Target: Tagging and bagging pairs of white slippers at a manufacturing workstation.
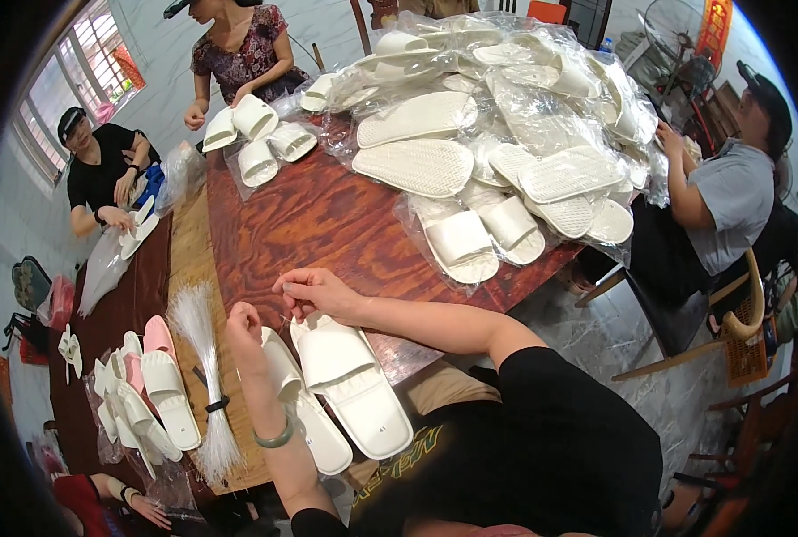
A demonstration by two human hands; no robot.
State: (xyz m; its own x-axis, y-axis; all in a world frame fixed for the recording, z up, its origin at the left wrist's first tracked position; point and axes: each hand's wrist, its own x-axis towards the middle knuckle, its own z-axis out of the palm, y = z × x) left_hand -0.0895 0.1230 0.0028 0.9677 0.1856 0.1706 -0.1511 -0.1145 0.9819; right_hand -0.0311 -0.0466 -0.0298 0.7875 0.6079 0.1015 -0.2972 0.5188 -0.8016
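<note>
A pair of white slippers lies right below my hands at the table edge, one slipper (356, 389) on the right and its mate (314, 430) partly behind my left forearm. My right hand (314, 294) hovers over the toe ends, thumb and fingers drawn together. Left of it, my left hand (245, 324) is closed with curled fingertips, near the toe of the left slipper. Whatever the two hands pinch is too thin to make out. Beside my left forearm lies a bundle of thin clear plastic strands (199, 331), bound with a black band (217, 404).
Bagged white slippers (417, 167) are heaped on the red-brown table (327, 234). More bagged slippers (257, 161) sit at its far left corner. Loose white slippers (170, 398) and a pink one (159, 336) lie left of the strands. Several people work around the table; a wooden chair (746, 309) stands right.
</note>
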